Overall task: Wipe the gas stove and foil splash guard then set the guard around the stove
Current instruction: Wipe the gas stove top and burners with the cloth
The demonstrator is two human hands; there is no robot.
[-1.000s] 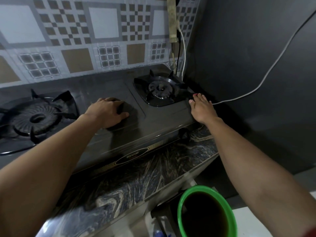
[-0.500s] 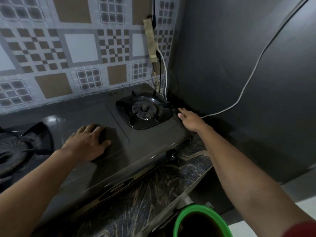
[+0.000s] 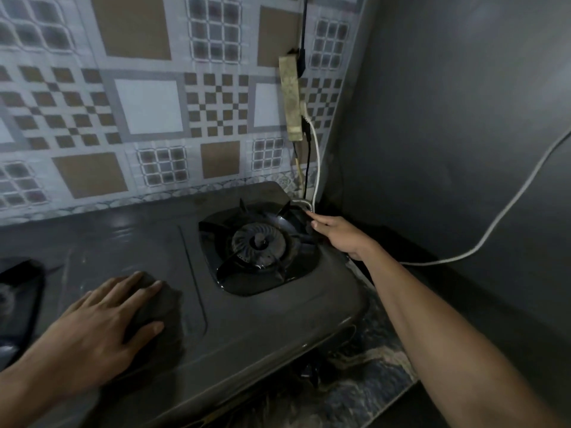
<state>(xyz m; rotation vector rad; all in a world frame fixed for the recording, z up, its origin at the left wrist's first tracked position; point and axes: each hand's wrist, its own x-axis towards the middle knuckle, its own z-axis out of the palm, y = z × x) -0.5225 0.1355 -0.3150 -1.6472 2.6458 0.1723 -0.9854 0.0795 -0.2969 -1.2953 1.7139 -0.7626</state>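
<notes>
The dark gas stove [image 3: 247, 319] fills the lower middle of the head view, with its right burner [image 3: 258, 242] and part of the left burner [image 3: 12, 298] showing. My left hand [image 3: 92, 329] presses a dark cloth [image 3: 157, 307] flat onto the stove top between the burners. My right hand [image 3: 343, 234] lies at the stove's rear right edge, fingers stretched out and pointing at a small metal loop [image 3: 304, 203] at the corner. A patterned sheet [image 3: 148, 112] stands behind the stove; I cannot tell whether it is the foil guard.
A power strip [image 3: 290, 97] hangs on the wall above the rear right corner, with black and white cables running down. A white cable [image 3: 494, 223] crosses the grey side wall [image 3: 448, 118]. The marbled counter [image 3: 370, 381] shows in front of the stove.
My right hand has slid from the stove's front right corner back along its right edge to the rear corner. My left hand stays on the cloth. The green bucket has left the view.
</notes>
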